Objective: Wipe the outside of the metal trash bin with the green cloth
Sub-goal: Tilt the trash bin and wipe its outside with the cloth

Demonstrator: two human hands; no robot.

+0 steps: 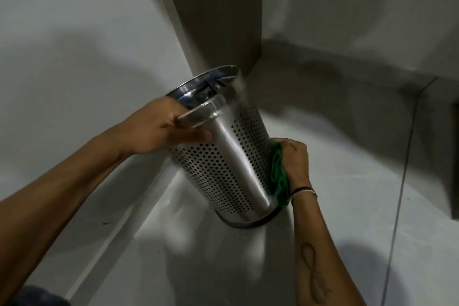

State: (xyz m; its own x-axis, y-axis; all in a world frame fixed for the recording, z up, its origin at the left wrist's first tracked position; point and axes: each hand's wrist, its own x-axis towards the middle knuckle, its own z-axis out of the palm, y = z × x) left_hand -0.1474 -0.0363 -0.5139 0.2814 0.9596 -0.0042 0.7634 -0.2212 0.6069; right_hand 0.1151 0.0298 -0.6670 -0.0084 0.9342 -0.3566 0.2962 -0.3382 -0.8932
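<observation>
A perforated metal trash bin with a shiny rim stands tilted on the white floor, its top leaning toward the upper left. My left hand grips the bin's rim, thumb over the band and fingers along the outside. My right hand presses a green cloth against the bin's lower right side. Most of the cloth is hidden between my palm and the bin. Something dark lies inside the bin near the rim.
A white wall with a baseboard runs along the left, close to the bin. A brown door or panel stands behind the bin in the corner. The pale floor extends to the right, with a dark object at the far right edge.
</observation>
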